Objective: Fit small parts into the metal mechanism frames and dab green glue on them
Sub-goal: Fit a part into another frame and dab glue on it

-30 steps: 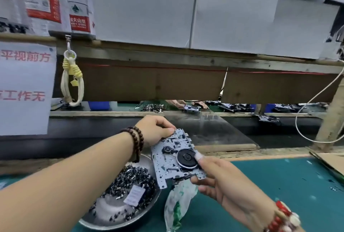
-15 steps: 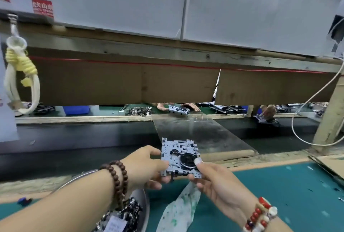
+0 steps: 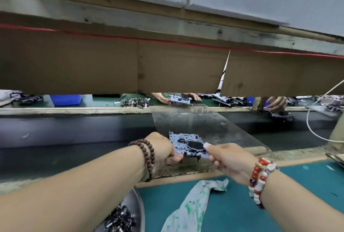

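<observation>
The left hand (image 3: pixel 162 150), a string of brown wooden beads at its wrist, pinches the near-left edge of a flat silvery stamped-metal mechanism frame (image 3: pixel 188 145); thumb below and fingers over the top, it is closed on the plate; the right hand (image 3: pixel 228 158), wearing a red-and-white bead bracelet, grips the frame's right edge between thumb and forefinger, so both hands carry it. The frame hangs roughly level, reached out past the worn wooden edge of the bench and over the near end of a scuffed clear plastic sheet (image 3: pixel 202 124) that bridges the dark conveyor belt (image 3: pixel 74 131); whether it already touches the sheet cannot be told.

What could go wrong: if one hand lets go before the other, the plate could tip and slide off the slick sheet onto the belt; a hard set-down might jar loose any small part just seated, or smear fresh glue.

The frame is a thin rectangular plate full of punched slots and tabs, with a black round wheel near its right side and a smaller dark part to the left of that; no green glue can be made out on it at this size. Nearer the person, a crumpled white rag stained green (image 3: pixel 193 205) lies on the teal bench mat (image 3: pixel 290 190), beside a shallow steel bowl of small dark metal parts (image 3: pixel 137 205).
</observation>
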The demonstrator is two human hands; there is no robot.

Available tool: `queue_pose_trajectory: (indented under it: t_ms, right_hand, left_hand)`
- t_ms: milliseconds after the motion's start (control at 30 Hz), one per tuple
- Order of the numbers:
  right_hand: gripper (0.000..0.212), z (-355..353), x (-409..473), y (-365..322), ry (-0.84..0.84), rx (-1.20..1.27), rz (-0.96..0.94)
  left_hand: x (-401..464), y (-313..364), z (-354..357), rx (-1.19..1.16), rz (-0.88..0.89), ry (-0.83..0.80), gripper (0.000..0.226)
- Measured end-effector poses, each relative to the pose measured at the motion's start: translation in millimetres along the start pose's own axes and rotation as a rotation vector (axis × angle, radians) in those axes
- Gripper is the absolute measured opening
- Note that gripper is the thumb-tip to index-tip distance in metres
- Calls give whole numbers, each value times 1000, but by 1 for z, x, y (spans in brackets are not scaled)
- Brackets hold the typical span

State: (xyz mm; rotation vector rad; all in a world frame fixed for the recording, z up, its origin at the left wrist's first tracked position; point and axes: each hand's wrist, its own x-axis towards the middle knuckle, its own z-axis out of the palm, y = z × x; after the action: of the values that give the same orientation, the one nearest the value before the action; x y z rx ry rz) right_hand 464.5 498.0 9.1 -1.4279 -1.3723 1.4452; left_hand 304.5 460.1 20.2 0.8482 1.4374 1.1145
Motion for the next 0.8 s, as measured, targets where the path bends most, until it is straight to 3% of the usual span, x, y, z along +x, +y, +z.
queue_pose_trajectory:
  t_ms: [200,333,367,433,500,600,800]
  right_hand:
    - [18,-10,12,1,-106,-56,49]
    - [9,-7,34,-24,-31,32,-46]
    - [13,-4,39,-33,4,82,-66]
    - [45,2,50,-42,63,136,-74]
    - [55,5,56,-38,100,34,-95]
    - [58,8,48,-30,114,-221,-135]
    - [41,33,-11,-36,-28,-314,-208]
  left_hand:
    - [14,-4,-3,-10,-14,5,22]
    - [40,15,-4,81,-24,70,11]
    - [48,22,-5,162,2,105,14]
    - [59,33,-9,268,61,189,33]
    - [63,37,-13,311,115,222,51]
    - [48,29,-22,448,138,160,57]
    - [-8,16,-38,534,195,119,57]
